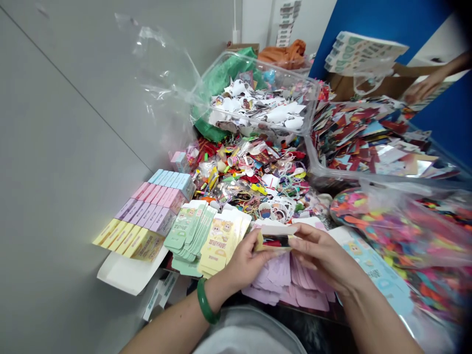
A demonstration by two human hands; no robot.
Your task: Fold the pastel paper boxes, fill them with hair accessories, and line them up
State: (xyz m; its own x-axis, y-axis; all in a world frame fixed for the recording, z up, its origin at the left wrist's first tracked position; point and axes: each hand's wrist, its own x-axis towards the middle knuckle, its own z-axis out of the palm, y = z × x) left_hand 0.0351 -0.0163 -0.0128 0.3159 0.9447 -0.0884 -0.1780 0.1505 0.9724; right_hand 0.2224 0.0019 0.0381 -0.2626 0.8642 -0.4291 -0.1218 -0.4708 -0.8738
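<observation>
Between my two hands is a small yellow paper box point(275, 244), its end open and something dark and red showing inside. My left hand point(245, 260), with a green bangle point(207, 301) on the wrist, grips the box's left side. Fingers of my right hand point(320, 248) close on its right side and upper flap. Beneath the hands lie stacked flat purple cartons point(273, 278). To the left are flat yellow cartons point(220, 241) and flat green cartons point(190, 231); flat blue cartons point(379, 275) lie to the right.
Filled boxes in rows point(147, 211) stand against the grey wall at left. A heap of small trinkets point(254, 172) covers the middle. Behind are clear tubs of cut paper pieces point(258, 105) and cards point(372, 132). Bagged colourful items point(387, 231) sit at right. Another person's hand point(424, 88) shows far right.
</observation>
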